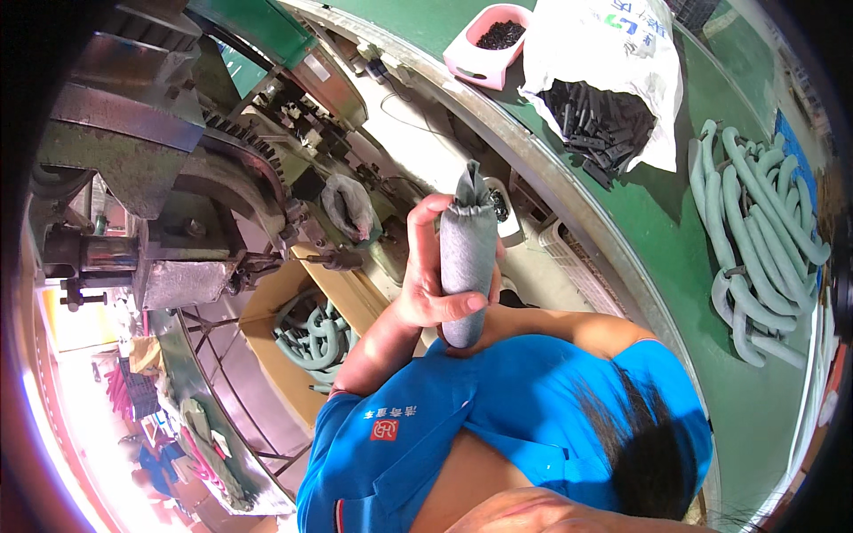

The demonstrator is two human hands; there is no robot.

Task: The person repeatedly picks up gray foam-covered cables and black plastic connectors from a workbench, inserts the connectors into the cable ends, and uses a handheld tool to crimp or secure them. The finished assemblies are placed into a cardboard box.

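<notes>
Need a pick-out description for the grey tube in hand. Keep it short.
Start at the green table curving across the upper right; just inside its pale rim, at picture centre, the left hand grips a grey foam-like tube held upright. Unlike the curved green tubes heaped on the table, it is straight, grey, and capped with a bunched dark cloth tip.

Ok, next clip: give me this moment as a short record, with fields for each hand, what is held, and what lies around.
left hand: wrapped around the grey tube, thumb across its front
right hand: mostly hidden behind the tube's lower end; grip cannot be told
held thing: grey tube, upright, puckered at its top end
left of hands: metal machine; cardboard box of green hoses
bench: green bench with pink tray, white sack spilling black parts, pile of green hoses
</notes>
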